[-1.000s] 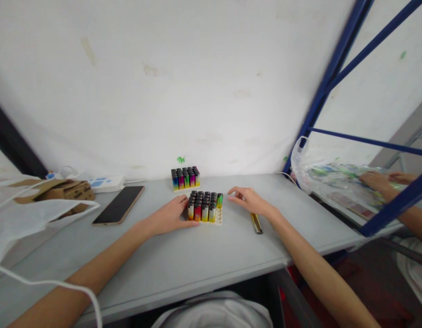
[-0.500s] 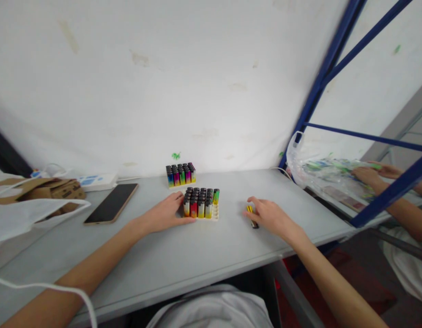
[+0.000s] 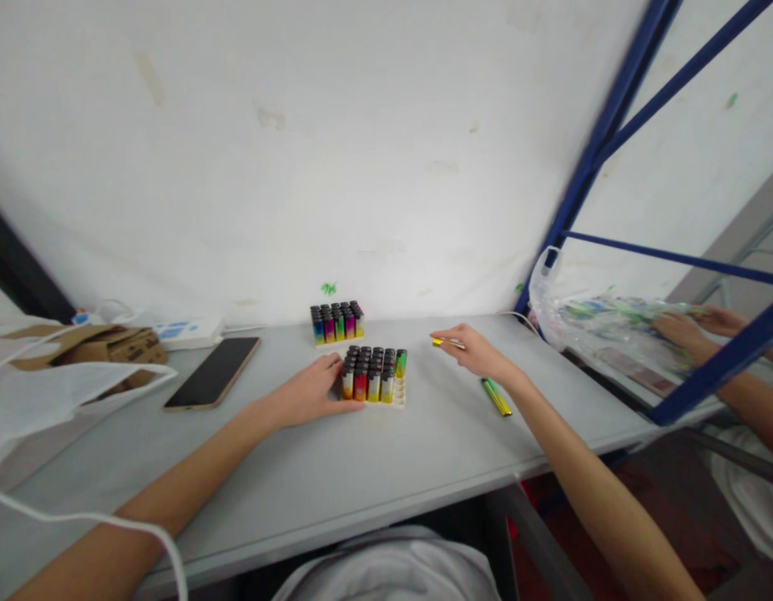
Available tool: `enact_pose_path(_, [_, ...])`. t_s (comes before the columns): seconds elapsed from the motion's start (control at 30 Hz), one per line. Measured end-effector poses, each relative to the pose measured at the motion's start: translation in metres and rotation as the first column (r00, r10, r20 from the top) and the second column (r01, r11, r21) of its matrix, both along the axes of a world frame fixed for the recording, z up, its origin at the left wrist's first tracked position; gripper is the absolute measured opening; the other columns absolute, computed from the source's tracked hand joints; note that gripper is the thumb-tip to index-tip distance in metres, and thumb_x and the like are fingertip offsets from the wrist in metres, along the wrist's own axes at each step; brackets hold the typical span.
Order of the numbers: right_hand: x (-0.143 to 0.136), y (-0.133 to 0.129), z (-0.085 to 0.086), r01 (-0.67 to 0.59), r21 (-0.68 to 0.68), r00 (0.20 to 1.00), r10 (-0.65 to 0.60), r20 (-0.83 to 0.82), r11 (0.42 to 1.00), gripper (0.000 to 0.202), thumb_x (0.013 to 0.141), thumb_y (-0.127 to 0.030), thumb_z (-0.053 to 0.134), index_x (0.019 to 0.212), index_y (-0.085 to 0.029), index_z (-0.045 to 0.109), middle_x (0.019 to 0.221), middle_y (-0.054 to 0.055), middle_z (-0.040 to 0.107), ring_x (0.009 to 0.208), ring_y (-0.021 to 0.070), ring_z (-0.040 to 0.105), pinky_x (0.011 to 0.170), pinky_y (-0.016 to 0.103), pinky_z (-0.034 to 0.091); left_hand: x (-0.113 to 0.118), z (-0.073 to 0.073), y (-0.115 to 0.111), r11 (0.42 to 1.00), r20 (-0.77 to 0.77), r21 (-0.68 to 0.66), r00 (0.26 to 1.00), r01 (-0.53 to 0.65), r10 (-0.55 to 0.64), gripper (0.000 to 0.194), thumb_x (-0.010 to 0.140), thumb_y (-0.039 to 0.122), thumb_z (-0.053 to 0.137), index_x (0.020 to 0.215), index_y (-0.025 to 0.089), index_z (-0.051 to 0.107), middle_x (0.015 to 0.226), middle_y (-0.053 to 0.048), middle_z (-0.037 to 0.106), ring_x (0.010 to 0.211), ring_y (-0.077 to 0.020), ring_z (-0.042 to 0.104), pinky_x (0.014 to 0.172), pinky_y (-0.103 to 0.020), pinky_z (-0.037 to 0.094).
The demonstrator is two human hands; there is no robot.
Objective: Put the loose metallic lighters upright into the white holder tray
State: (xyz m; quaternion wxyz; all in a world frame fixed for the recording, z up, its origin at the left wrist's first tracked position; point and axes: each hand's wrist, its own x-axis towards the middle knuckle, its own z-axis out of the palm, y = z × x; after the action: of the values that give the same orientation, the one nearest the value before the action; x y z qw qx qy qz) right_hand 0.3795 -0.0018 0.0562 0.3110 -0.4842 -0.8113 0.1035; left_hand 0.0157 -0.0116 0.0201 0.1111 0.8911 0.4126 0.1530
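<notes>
My left hand (image 3: 311, 391) grips the left side of a white tray (image 3: 400, 396) that holds several upright lighters (image 3: 373, 376) with black tops. Open slots show at the tray's right front, in front of a green lighter (image 3: 401, 362). To the right, my right hand (image 3: 474, 351) pinches a yellow lighter (image 3: 444, 342) above the table, its yellow end pointing left. Below my right wrist a green and yellow lighter (image 3: 497, 397) lies on the table. Behind the tray, near the wall, stands a second block of multicoloured lighters (image 3: 336, 323).
A black phone (image 3: 213, 372) lies at the left, beside a cardboard box (image 3: 111, 351) and a white plastic bag (image 3: 42, 409). A white cable (image 3: 111, 527) crosses the lower left. At the right, past the blue frame (image 3: 718, 367), are another person's hands (image 3: 678, 330).
My right hand has lifted a yellow lighter off the table and moved up and slightly left. The green and yellow lighter on the table is now uncovered. My left hand stays at the tray.
</notes>
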Motion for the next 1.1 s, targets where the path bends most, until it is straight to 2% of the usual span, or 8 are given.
enact_pose_path(0.07, [-0.002,0.013,0.009,0.018,-0.007,1.000,-0.018,-0.002,1.000,0.027,0.090,-0.021,0.063,0.110,-0.017,0.081,0.094,0.010,0.075,0.084,0.0230,0.066,0.080,0.035,0.053,0.000,0.000,0.000,1.000,0.003,-0.005,1.000,-0.003,0.003,0.068,0.080,0.078,0.067,0.116,0.019,0.068,0.124,-0.015,0.065,0.118,-0.0363,0.061,0.109,-0.049,0.049])
enact_pose_path(0.2, [-0.010,0.030,0.021,-0.025,-0.084,0.990,0.013,-0.143,0.996,0.042,0.080,-0.017,0.069,0.122,-0.018,0.072,0.097,0.006,0.076,0.070,0.0150,0.063,0.070,0.029,0.051,-0.001,0.000,0.000,1.000,0.005,-0.025,1.000,-0.011,0.011,0.072,0.080,0.078,0.066,0.117,0.017,0.069,0.124,-0.017,0.065,0.120,-0.0379,0.060,0.111,-0.050,0.048])
enact_pose_path(0.3, [-0.019,0.032,0.017,-0.054,-0.099,0.949,0.021,-0.315,0.994,0.037,0.072,-0.019,0.075,0.107,-0.017,0.068,0.091,0.003,0.076,0.068,0.0129,0.062,0.068,0.026,0.049,-0.001,0.000,0.000,1.000,0.025,-0.021,1.000,-0.001,0.002,0.071,0.080,0.078,0.067,0.120,0.019,0.069,0.127,-0.015,0.065,0.121,-0.0375,0.060,0.111,-0.050,0.048])
enact_pose_path(0.4, [-0.027,0.029,0.004,-0.137,-0.138,0.875,0.054,-0.482,0.981,0.027,0.074,-0.033,0.078,0.091,-0.017,0.064,0.089,0.005,0.075,0.070,0.0137,0.064,0.066,0.026,0.048,-0.002,-0.001,0.000,1.000,0.015,-0.017,1.000,0.005,-0.005,0.071,0.082,0.077,0.066,0.122,0.019,0.068,0.131,-0.015,0.064,0.123,-0.0368,0.059,0.112,-0.049,0.047])
enact_pose_path(0.6, [-0.032,0.028,-0.019,-0.257,-0.244,0.751,0.034,-0.659,0.935,0.052,0.072,-0.055,0.085,0.099,-0.022,0.056,0.084,0.003,0.075,0.070,0.0168,0.067,0.069,0.031,0.053,-0.003,-0.002,0.000,1.000,0.014,-0.017,1.000,0.002,-0.001,0.073,0.082,0.076,0.067,0.125,0.017,0.068,0.132,-0.016,0.064,0.123,-0.0363,0.060,0.112,-0.048,0.048])
enact_pose_path(0.83, [-0.038,0.025,-0.023,-0.242,-0.184,0.797,0.087,-0.598,0.953,0.054,0.082,-0.066,0.074,0.106,-0.019,0.062,0.072,-0.001,0.064,0.065,0.0153,0.060,0.060,0.029,0.050,-0.001,0.002,-0.002,0.999,0.016,-0.029,1.000,-0.017,0.017,0.071,0.081,0.075,0.069,0.122,0.017,0.069,0.130,-0.015,0.064,0.122,-0.0360,0.060,0.112,-0.047,0.048])
enact_pose_path(0.97, [-0.047,0.015,-0.019,-0.311,-0.233,0.735,0.078,-0.674,0.921,0.054,0.084,-0.069,0.069,0.109,-0.023,0.057,0.077,-0.003,0.061,0.064,0.0135,0.059,0.059,0.028,0.054,0.000,0.004,-0.004,0.999,0.013,-0.034,1.000,-0.009,0.009,0.071,0.081,0.074,0.069,0.123,0.017,0.068,0.129,-0.015,0.064,0.122,-0.0359,0.059,0.113,-0.047,0.047])
enact_pose_path(1.1, [-0.057,0.007,-0.018,-0.368,-0.337,0.683,0.007,-0.730,0.867,0.049,0.089,-0.069,0.063,0.113,-0.028,0.049,0.066,-0.010,0.048,0.045,0.0076,0.035,0.039,0.017,0.029,0.000,0.005,-0.005,1.000,0.010,-0.021,1.000,-0.011,0.011,0.070,0.081,0.075,0.069,0.120,0.018,0.069,0.126,-0.014,0.065,0.120,-0.0358,0.060,0.112,-0.047,0.048])
